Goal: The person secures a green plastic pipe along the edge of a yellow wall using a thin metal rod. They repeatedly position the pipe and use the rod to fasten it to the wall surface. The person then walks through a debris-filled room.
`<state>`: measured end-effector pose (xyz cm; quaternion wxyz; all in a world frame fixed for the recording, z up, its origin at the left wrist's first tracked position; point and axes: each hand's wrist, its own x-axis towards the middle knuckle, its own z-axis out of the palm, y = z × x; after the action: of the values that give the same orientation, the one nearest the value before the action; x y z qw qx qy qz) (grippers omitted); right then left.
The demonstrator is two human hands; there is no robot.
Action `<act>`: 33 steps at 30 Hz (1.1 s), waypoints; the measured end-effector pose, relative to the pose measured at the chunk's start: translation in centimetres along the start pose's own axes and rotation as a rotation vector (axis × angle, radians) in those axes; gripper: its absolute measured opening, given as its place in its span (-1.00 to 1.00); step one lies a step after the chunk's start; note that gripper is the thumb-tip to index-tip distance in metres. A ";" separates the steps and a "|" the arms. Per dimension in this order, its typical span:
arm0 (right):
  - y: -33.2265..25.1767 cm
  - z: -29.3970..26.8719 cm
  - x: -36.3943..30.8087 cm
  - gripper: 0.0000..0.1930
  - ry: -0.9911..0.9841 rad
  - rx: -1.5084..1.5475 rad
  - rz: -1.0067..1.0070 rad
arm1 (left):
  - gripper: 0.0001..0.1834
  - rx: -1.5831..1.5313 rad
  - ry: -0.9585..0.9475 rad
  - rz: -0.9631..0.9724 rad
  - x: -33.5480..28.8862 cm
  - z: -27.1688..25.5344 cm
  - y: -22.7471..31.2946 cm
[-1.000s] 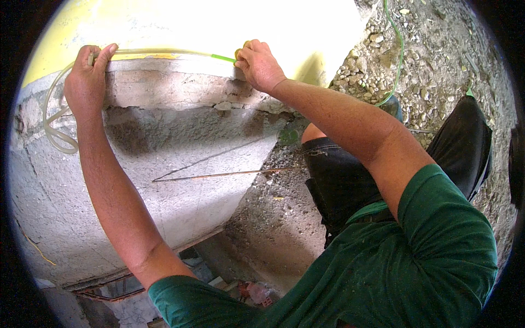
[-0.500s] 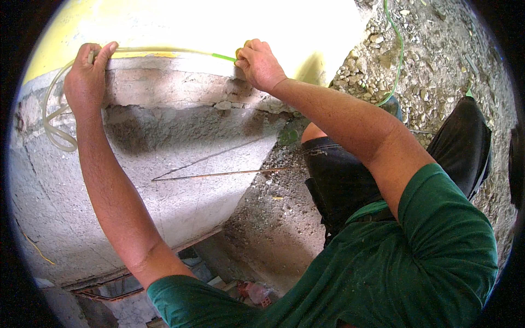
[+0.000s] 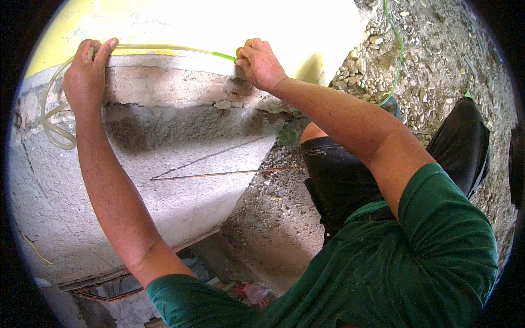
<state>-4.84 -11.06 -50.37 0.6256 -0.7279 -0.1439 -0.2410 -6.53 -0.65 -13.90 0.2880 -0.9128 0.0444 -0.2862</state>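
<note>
Head view: 2 hands press a clear hose (image 3: 158,48) flat along a grey concrete ledge (image 3: 164,87), as if keeping it level. The left hand (image 3: 85,76) clenches 1 end; the right hand (image 3: 261,64) pinches its green-tipped end below the yellow wall (image 3: 219,22).

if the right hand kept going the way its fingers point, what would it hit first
Its fingers aim up and left along the wall top. The right hand already pinches the clear tube; beyond that, likely the yellow wall, though depth is unclear.
</note>
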 end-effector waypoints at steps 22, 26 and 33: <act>0.0 -0.1 0.1 -0.85 -0.017 -0.038 -0.005 | -0.43 0.025 0.063 0.058 0.1 0.6 -0.4; 0.1 0.0 0.1 -0.86 0.011 -0.030 -0.033 | -0.44 0.028 0.033 0.027 0.0 0.5 -0.3; 0.2 0.2 0.0 -0.87 0.023 -0.004 -0.022 | -0.47 0.002 0.021 0.010 -0.1 0.2 0.1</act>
<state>-4.65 -10.92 -50.57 0.6229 -0.7248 -0.1441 -0.2567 -6.52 -0.57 -14.12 0.2901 -0.9091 0.0518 -0.2944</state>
